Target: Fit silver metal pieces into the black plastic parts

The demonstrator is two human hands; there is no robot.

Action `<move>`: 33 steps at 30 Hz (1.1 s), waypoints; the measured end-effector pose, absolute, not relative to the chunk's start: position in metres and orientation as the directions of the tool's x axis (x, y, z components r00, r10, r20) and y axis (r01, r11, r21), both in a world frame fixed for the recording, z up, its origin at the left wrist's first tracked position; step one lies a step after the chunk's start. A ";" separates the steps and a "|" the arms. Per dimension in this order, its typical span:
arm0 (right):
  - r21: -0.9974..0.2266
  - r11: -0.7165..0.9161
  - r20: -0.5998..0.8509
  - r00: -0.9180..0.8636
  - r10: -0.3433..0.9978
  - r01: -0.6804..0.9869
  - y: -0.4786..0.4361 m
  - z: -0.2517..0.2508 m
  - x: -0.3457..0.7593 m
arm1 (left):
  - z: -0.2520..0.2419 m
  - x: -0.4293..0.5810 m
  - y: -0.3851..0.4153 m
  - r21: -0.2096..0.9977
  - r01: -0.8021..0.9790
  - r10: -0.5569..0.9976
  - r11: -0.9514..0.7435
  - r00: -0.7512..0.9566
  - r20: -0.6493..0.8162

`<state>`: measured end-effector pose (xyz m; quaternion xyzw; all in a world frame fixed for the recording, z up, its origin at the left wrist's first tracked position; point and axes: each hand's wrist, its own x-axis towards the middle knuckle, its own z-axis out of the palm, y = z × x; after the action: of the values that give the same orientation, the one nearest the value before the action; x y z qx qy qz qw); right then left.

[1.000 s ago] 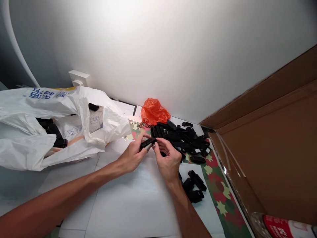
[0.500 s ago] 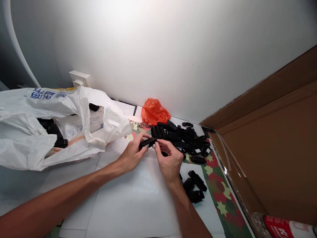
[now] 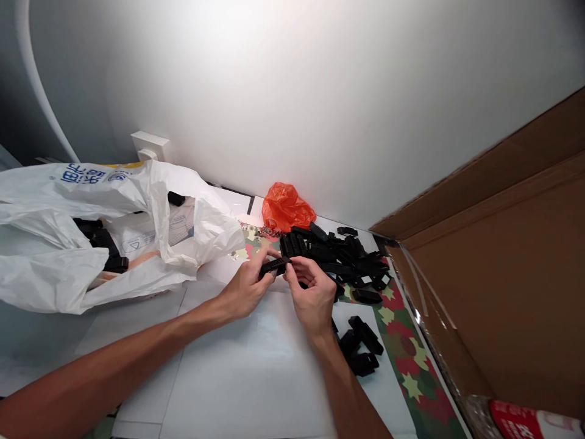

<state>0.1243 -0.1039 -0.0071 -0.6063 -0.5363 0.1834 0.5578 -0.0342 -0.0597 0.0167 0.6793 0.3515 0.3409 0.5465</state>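
Note:
Between the thumb and fingers of my left hand (image 3: pixel 249 283) is a black slotted plastic piece (image 3: pixel 275 265), long and narrow, tilted up to the right. The fingertips of my right hand (image 3: pixel 311 289) are pinched together against the right end of that piece. Whatever sits between those right fingertips is hidden now. Just beyond my hands lies a heap of similar black plastic pieces (image 3: pixel 336 251). A smaller group of black pieces (image 3: pixel 363 335) rests on the white sheet, right of my right forearm.
A white plastic bag (image 3: pixel 41 274) on the left holds more black pieces and a printed packet. Small shiny bits (image 3: pixel 267 231) lie by a crumpled orange bag (image 3: pixel 286 208) at the wall. A cardboard box (image 3: pixel 503 256) borders the right, with a red-labelled bottle (image 3: pixel 516 421) at the corner.
My right fingertips have closed in on the end of the black piece. A small shiny metal bit that showed at them is now out of sight. The view has shifted slightly.

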 end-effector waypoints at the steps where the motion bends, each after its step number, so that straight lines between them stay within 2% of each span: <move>1: -0.883 0.197 0.363 0.353 0.862 0.427 -0.104 -0.006 0.124 | 0.017 -0.034 -0.060 0.984 0.089 0.848 -0.154 0.523 0.085; 9: -0.984 0.176 0.180 0.218 0.959 0.036 -0.099 0.000 0.130 | 0.013 -0.037 -0.058 0.993 0.080 0.865 -0.089 0.501 0.037; 15: -0.993 0.067 0.051 0.159 0.986 -0.093 -0.096 -0.003 0.130 | 0.007 -0.035 -0.053 0.996 -0.076 0.855 0.053 0.518 -0.006; 18: -0.982 0.076 0.057 0.115 0.992 -0.174 -0.097 -0.003 0.130 | 0.009 -0.036 -0.055 0.989 -0.120 0.839 0.081 0.544 -0.003; 25: -0.978 0.178 0.159 0.166 0.973 -0.111 -0.099 -0.010 0.133 | 0.019 -0.038 -0.059 0.993 -0.107 0.779 0.046 0.627 0.031; 29: -0.975 0.182 0.166 0.128 0.978 -0.124 -0.095 -0.014 0.133 | 0.013 -0.037 -0.056 0.994 -0.086 0.818 0.064 0.576 -0.003; 33: -0.968 0.194 0.178 0.114 0.978 -0.157 -0.093 -0.013 0.129 | 0.007 -0.036 -0.052 0.986 -0.144 0.831 0.081 0.556 0.012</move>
<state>0.1293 -0.0925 -0.0131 -0.4312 -0.4756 0.4658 0.6090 -0.0360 -0.0518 0.0069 0.5722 0.3005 0.3632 0.6712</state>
